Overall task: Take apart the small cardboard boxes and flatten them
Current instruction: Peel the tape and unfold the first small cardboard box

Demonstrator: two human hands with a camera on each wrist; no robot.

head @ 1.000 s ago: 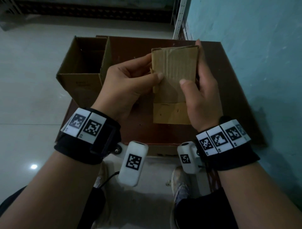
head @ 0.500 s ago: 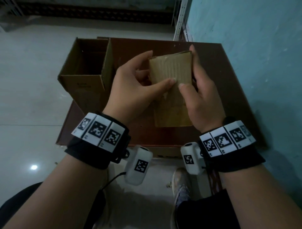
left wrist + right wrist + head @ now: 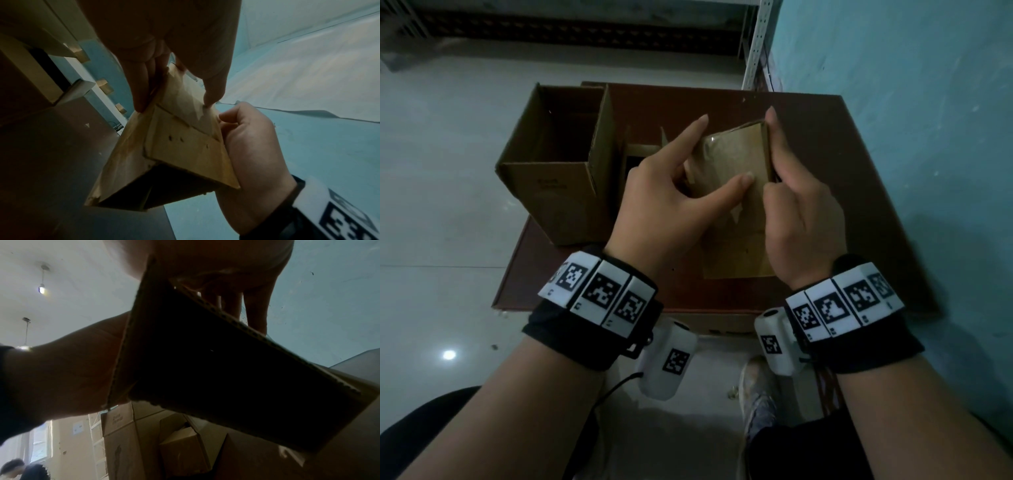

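Note:
A small tan cardboard box (image 3: 736,192) is held over the dark brown table (image 3: 859,212), its near end open and hollow in the left wrist view (image 3: 180,151). My left hand (image 3: 671,202) grips its left side, thumb across the taped top face and index finger stretched past the far corner. My right hand (image 3: 798,205) grips the right edge, index finger along the side up to the far corner. In the right wrist view the box (image 3: 226,369) is a dark open tube under my palm.
A larger open cardboard box (image 3: 561,164) stands at the table's left edge, with another small box (image 3: 640,154) half hidden behind my left hand. A teal wall (image 3: 928,120) runs along the right. Pale floor tiles (image 3: 441,171) lie to the left.
The small box has tipped from upright towards flat and sunk closer to the table. My left index finger has stretched out, and my right hand has slid to the box's right edge.

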